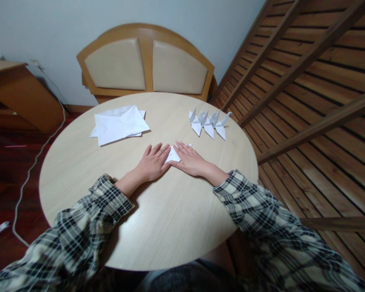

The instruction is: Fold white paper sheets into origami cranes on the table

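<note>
A small piece of folded white paper (172, 155) lies flat near the middle of the round table. Its sides are covered by my hands, so its full shape is hidden. My left hand (153, 162) rests flat on its left part, fingers stretched forward. From the other side, my right hand (189, 158) presses down on the paper with its fingers extended and thumb pointing left. Beyond my right hand, three white origami cranes (209, 123) stand close together in a row. Past my left hand is a loose pile of white paper sheets (120, 123).
The pale round table (158, 227) has a wooden headboard (149, 61) with cream panels behind it. A slatted wooden panel (316, 101) slopes along the right. On the left are a wooden desk (21, 93) and a white cable (33, 166) running across the dark floor.
</note>
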Demonstrator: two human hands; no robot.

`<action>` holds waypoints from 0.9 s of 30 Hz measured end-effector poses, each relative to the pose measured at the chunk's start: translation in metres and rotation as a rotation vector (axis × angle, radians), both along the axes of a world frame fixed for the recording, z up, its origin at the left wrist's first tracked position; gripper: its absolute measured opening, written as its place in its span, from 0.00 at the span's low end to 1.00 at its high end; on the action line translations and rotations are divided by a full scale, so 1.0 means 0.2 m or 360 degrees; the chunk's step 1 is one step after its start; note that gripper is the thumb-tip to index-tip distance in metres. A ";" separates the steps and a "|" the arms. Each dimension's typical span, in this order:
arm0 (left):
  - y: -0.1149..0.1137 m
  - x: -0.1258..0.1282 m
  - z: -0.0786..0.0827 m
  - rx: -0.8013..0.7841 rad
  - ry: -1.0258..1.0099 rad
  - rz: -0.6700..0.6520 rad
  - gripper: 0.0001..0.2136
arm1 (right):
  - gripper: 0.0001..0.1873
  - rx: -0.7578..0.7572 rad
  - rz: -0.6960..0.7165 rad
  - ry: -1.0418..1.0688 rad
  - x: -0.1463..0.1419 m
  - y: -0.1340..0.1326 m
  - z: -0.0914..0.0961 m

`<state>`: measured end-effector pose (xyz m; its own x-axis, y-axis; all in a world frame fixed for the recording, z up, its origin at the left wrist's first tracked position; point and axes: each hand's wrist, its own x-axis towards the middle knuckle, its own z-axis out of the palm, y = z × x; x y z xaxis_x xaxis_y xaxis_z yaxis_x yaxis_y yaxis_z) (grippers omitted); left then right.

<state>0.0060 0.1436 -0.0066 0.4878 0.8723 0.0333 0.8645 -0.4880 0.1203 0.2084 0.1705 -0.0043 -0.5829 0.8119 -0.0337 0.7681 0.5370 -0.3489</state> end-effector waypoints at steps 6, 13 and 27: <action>0.02 -0.02 0.00 0.0001 -0.0001 -0.0007 0.29 | 0.49 0.0035 -0.0027 0.0012 -0.01 -0.02 0.00; 0.03 -0.03 -0.01 -0.0005 -0.0051 0.0006 0.26 | 0.47 0.0005 -0.0063 0.0006 -0.01 -0.03 0.01; 0.04 -0.04 -0.02 0.0012 -0.0020 -0.0014 0.26 | 0.43 0.0078 -0.0232 -0.0106 0.05 0.03 0.02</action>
